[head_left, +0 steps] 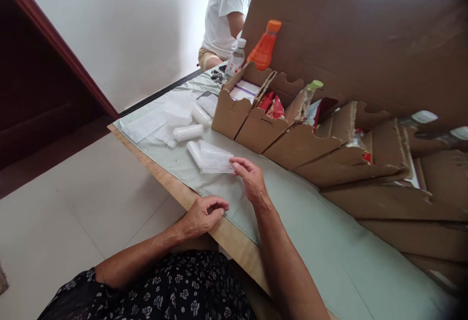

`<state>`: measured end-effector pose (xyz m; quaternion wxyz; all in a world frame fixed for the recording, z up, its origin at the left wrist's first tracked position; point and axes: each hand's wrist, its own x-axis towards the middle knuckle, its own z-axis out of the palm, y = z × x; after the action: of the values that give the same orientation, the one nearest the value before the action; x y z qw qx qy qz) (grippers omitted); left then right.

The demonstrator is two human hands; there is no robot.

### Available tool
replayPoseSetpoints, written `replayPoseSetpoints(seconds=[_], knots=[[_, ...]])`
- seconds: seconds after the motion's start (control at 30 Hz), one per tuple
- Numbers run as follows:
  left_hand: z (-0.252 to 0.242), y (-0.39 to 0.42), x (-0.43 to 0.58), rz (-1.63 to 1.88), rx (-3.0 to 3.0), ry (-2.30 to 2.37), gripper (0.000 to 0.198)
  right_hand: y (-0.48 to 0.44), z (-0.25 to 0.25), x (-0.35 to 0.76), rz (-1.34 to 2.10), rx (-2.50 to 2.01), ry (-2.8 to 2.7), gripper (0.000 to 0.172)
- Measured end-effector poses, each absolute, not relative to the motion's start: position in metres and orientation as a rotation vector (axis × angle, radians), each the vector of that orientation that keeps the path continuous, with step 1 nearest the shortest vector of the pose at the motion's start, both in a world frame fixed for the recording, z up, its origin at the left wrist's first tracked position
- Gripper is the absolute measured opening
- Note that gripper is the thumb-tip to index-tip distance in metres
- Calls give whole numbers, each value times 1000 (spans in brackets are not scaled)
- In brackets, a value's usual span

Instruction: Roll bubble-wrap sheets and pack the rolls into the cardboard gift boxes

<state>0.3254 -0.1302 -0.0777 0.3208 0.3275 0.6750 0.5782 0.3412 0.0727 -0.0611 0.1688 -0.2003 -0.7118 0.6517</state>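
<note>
My right hand (251, 179) pinches the near right end of a partly unrolled piece of clear bubble wrap (216, 158), whose rolled part lies at its left. My left hand (204, 216) rests at the table's front edge, fingers curled towards the thumb, with nothing visible in it. Beyond the held piece lies a tight roll of bubble wrap (187, 132), and another roll (200, 115) is behind it. Flat sheets of bubble wrap (146, 124) overlap on the left part of the table.
Cardboard bins (229, 115) holding packets and bottles line the table's (292, 198) far side. An orange bottle (263, 47) and a clear bottle (234, 59) stand behind the first bin. A tall cardboard panel (351, 32) rises behind. A person in a white shirt (223, 12) sits at the far end.
</note>
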Motion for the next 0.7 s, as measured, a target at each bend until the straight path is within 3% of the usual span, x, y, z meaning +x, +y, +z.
replayPoseSetpoints(seconds=[0.2, 0.53, 0.63, 0.7], knots=[[-65, -129, 341, 1499, 1183, 1916, 24, 67, -54, 379, 1769, -610, -2141, 33], [-82, -107, 347, 1392, 1314, 1974, 22, 192, 51, 640, 212, -1072, -1918, 21], [-84, -100, 357, 1363, 1330, 1967, 24, 248, 56, 678, -9, -1145, -2071, 42], [-84, -95, 363, 1356, 1354, 1948, 25, 276, 54, 685, -77, -1170, -2216, 35]])
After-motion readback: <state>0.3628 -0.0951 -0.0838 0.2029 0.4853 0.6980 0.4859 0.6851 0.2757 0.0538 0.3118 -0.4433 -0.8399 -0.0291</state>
